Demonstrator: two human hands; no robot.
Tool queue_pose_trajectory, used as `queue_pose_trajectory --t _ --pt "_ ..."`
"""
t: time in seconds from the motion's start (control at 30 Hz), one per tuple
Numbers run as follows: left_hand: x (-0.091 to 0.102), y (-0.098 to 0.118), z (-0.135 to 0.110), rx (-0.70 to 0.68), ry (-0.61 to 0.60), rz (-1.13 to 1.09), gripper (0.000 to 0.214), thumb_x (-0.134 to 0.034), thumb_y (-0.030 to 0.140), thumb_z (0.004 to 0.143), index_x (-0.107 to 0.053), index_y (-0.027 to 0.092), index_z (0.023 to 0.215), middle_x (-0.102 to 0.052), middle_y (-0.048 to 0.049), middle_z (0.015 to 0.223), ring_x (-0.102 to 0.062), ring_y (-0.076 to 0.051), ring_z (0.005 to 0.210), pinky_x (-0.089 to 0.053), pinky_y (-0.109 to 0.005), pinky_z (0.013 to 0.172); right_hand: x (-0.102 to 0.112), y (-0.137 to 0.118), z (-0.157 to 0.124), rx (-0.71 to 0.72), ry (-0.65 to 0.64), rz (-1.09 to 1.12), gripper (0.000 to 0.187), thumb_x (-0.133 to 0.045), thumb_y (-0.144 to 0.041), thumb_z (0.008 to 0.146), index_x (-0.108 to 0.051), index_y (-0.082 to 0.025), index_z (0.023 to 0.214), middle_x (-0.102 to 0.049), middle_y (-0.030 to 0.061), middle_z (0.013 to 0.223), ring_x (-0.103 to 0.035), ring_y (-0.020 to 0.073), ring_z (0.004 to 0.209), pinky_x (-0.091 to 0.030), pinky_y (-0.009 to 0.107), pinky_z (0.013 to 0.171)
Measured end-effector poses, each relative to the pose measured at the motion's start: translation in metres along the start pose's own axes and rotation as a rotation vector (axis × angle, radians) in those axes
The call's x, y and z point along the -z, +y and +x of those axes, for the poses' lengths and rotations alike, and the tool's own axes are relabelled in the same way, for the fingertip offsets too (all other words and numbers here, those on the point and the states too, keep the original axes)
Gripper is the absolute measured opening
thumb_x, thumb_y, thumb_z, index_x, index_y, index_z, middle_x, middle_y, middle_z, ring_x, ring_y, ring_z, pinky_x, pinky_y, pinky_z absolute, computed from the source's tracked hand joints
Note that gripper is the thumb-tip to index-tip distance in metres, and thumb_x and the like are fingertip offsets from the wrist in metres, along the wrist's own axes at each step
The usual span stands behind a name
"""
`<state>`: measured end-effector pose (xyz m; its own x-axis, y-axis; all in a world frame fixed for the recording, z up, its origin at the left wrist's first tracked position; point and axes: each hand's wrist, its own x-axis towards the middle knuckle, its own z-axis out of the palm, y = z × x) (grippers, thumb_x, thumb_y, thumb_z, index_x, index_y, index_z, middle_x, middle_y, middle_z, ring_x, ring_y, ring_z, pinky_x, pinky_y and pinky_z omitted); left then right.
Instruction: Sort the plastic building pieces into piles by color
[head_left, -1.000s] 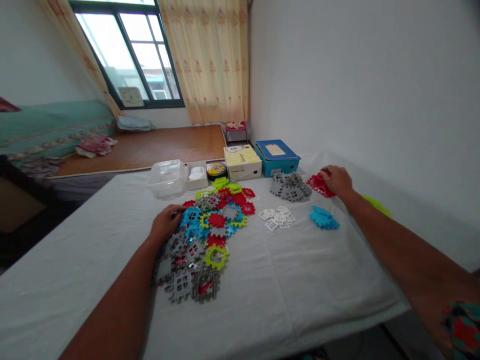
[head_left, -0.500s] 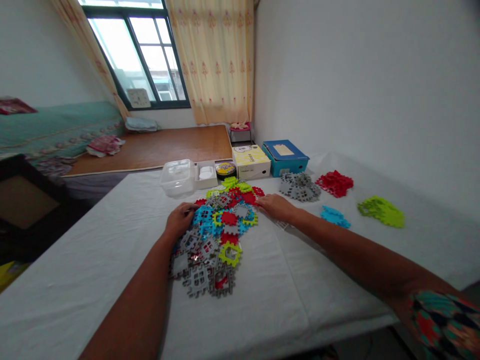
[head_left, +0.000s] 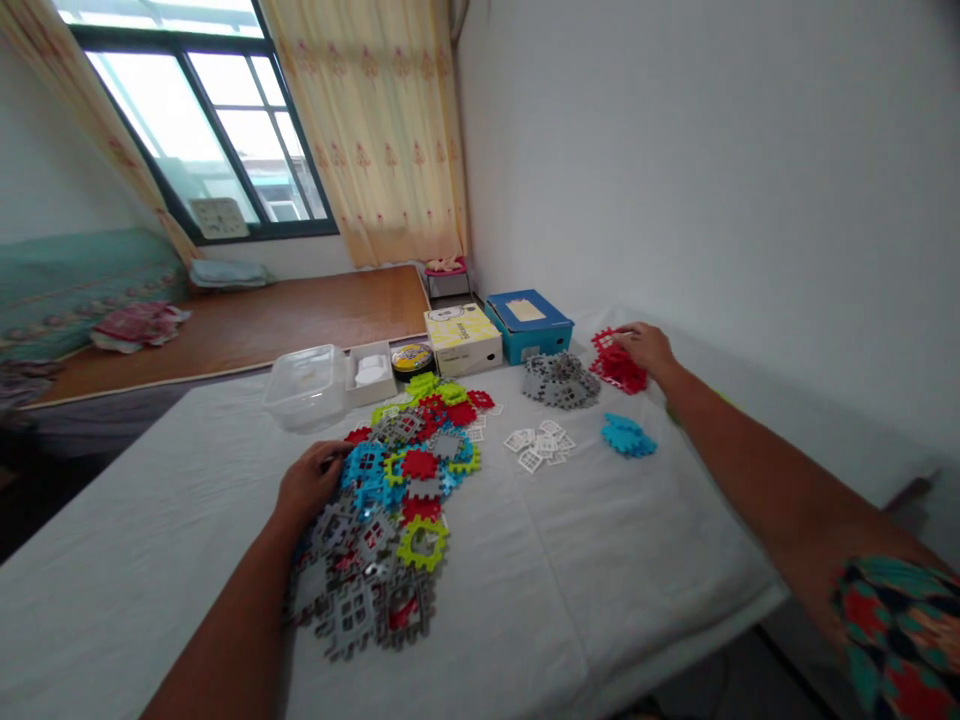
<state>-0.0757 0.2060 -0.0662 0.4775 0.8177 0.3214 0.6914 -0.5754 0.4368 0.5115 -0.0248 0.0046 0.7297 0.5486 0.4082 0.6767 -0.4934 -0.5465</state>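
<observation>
I have the right hand (head_left: 646, 348) over the red pile (head_left: 626, 374), right side of the tabletop (head_left: 487, 620), fingers bent down onto it; can't tell if it's pinching a piece or only touching. Left hand (head_left: 307, 485) sits at the left edge of the mixed pile (head_left: 420, 465), fingers curled; grip hidden, can't call it. Done: grey pile (head_left: 561, 382), red pile and blue pile (head_left: 628, 437) each grouped by colour, plus a loose spread of white window pieces (head_left: 541, 445). Lime-green patch (head_left: 721, 399) mostly behind the right arm, extent unclear. Remaining: mixed pile, grey, blue, red and lime overlapping, plenty there. I'd judge separation partway.
</observation>
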Motion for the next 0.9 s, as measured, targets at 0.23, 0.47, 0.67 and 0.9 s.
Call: queue_pose_trajectory --t 0.23,0.47,0.67,0.9 --pt "0.001 0.003 -0.002 0.028 0.033 -0.017 0.034 -0.045 0.040 0.079 -0.072 0.026 0.095 -0.071 -0.0030 0.104 -0.067 -0.021 0.095 -0.053 -0.032 0.086 0.004 0.070 0.024 -0.160 -0.018 -0.261 0.036 -0.055 -0.030 0.082 -0.072 -0.011 0.107 -0.070 0.0182 0.105 -0.066 0.0273 0.091 -0.049 0.037 0.078" --pt "0.000 0.009 -0.004 0.054 0.026 -0.048 0.033 -0.045 0.036 0.081 -0.072 0.026 0.097 -0.070 -0.0020 0.106 -0.066 -0.020 0.096 -0.053 -0.032 0.088 -0.033 -0.047 -0.048 0.434 -0.226 -0.035 0.032 -0.051 -0.023 0.087 -0.066 -0.015 0.114 -0.068 0.0117 0.113 -0.064 0.0193 0.089 -0.048 0.033 0.087" --pt "0.002 0.015 -0.006 0.063 0.015 -0.086 0.034 -0.045 0.034 0.079 -0.073 0.024 0.097 -0.070 -0.0023 0.107 -0.065 -0.020 0.099 -0.051 -0.032 0.092 -0.071 -0.169 -0.168 1.020 -0.544 0.247 0.028 -0.061 -0.026 0.087 -0.065 -0.020 0.115 -0.068 0.0091 0.114 -0.063 0.0198 0.100 -0.047 0.036 0.091" --pt "0.002 0.016 -0.006 0.029 0.022 -0.086 0.035 -0.045 0.031 0.077 -0.073 0.023 0.098 -0.070 -0.0031 0.102 -0.066 -0.020 0.095 -0.052 -0.032 0.089 -0.107 -0.201 -0.204 1.067 -0.538 0.040 0.032 -0.059 -0.031 0.091 -0.062 -0.017 0.120 -0.067 0.0110 0.114 -0.059 0.0225 0.101 -0.044 0.037 0.089"
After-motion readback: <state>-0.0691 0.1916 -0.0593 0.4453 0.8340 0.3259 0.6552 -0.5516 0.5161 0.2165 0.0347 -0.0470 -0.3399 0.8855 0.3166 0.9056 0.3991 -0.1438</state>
